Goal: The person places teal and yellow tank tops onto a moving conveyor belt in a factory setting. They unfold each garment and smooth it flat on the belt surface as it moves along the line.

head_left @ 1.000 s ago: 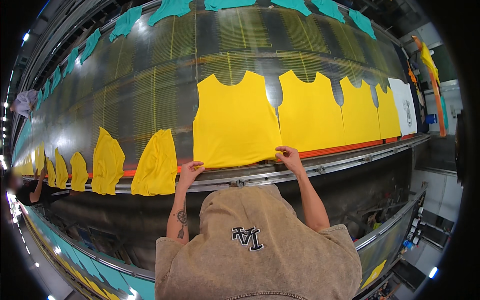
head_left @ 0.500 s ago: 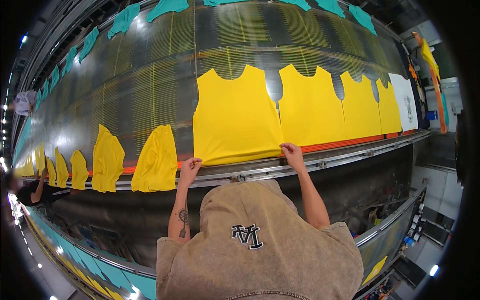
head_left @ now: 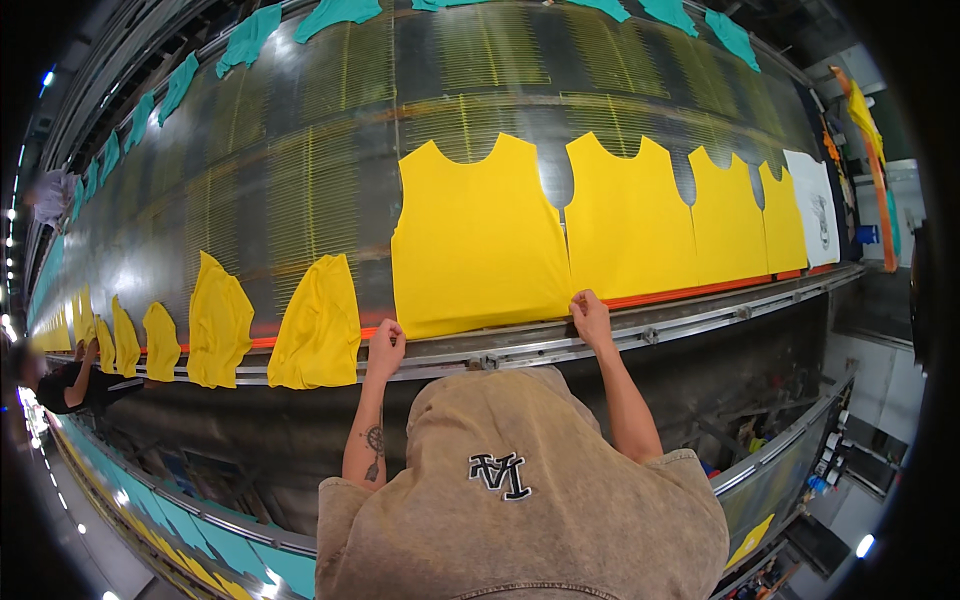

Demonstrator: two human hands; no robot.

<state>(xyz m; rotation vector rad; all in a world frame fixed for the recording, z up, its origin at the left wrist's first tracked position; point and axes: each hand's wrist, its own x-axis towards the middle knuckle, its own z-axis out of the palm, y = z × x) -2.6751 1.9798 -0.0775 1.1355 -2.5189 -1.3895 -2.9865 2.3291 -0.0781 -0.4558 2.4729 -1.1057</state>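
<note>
Your front yellow panel (head_left: 480, 240) is mid-frame, lying on the dark table (head_left: 372, 200), hem by the near edge. Progress, judging by how things lie: this one looks nearly done, body flat w/ only slight ripples along the hem. To its R, the three flat yellow panels (head_left: 630, 220) look finished, as does the white panel w/ dark print (head_left: 812, 205) at far R of frame. Left to do, prob.: the rumpled yellow pieces (head_left: 315, 330), lower L, running off toward the L edge; the closest two hang over the metal rail (head_left: 545, 351). Teal pieces (head_left: 252, 38) along the top look like a separate row, can't judge their status.

Orientation: neckline points to top of frame, hem to bottom; long axis runs approx. up-down, neck to hem, w/ the hem rising a bit toward R.

Your L hand (head_left: 387, 345) is at the hem's L corner, fingers bunched narrow; your R hand (head_left: 592, 315) is at the R corner, thumb & fingers close together. Can't tell if either has cloth pinched.
</note>
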